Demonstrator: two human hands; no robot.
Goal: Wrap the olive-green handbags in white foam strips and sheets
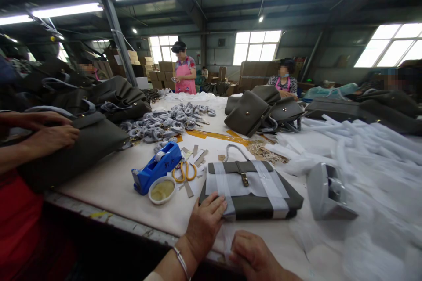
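Loosely spread, the left hand rests on the bag; the right hand pinches tape near the table edge.

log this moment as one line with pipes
left hand: on bag, near corner | right hand: curled by strip, grip unclear | bag: pale sheet, two clear bands | beside bag: blue dispenser, dish

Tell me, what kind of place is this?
Probably a bag workshop or factory. Many dark bags lie on the big table, a person in a pink apron stands behind it, and cardboard boxes are stacked at the back.
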